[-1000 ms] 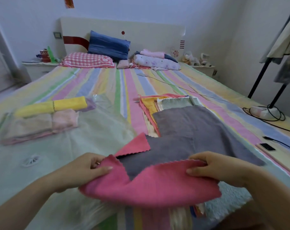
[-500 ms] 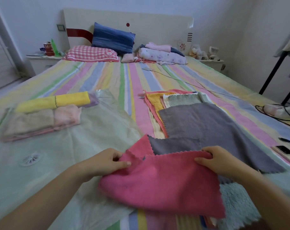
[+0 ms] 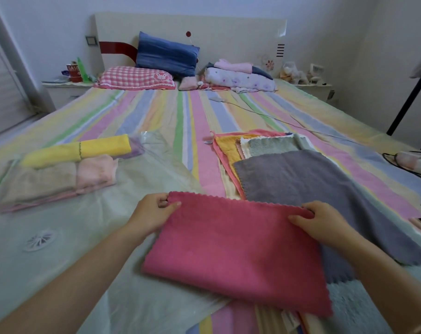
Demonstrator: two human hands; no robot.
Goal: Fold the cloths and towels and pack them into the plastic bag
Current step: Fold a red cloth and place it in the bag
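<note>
Your left hand point(image 3: 154, 210) and right hand point(image 3: 318, 220) each pinch a far corner of the pink fleecy cloth with the scalloped edge point(image 3: 236, 249), thumbs on top and fingers curled over the edge; holding both corners likely keeps the doubled layers lined up while you settle them flat; the cloth lies on the striped bed point(image 3: 180, 116) directly in front of you, its left part over the clear plastic bag point(image 3: 72, 237) and its right part over the spread grey cloth point(image 3: 301, 179); its long axis runs left to right across you, dipping a little toward your right, with the scalloped edge away from you; folded yellow and pale pink cloths point(image 3: 103, 147) already sit inside the bag, so the next fold probably brings one short end over the other.
</note>
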